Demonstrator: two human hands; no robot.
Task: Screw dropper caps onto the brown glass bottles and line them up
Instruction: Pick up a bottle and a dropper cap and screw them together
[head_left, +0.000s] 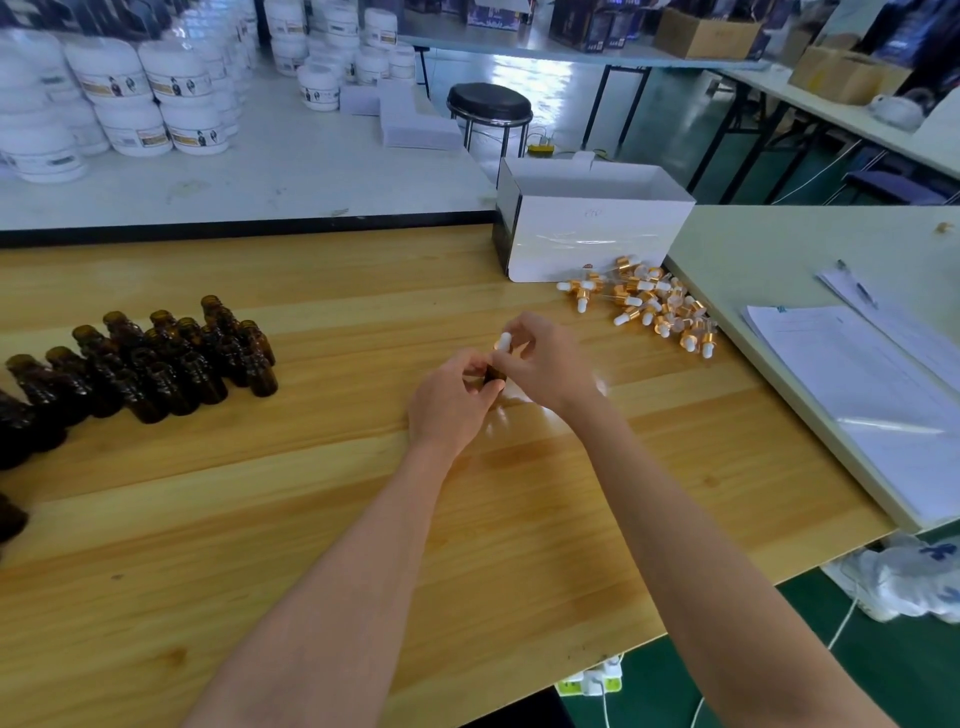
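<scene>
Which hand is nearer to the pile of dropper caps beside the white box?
Right. The right hand is just left of the pile of dropper caps; the left hand is farther left.

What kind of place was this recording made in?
Probably a small packing workshop or stockroom. Stacks of labelled white jars fill the neighbouring table, uncapped brown bottles and a heap of dropper caps lie on the wooden bench, and cardboard boxes stand behind.
</scene>
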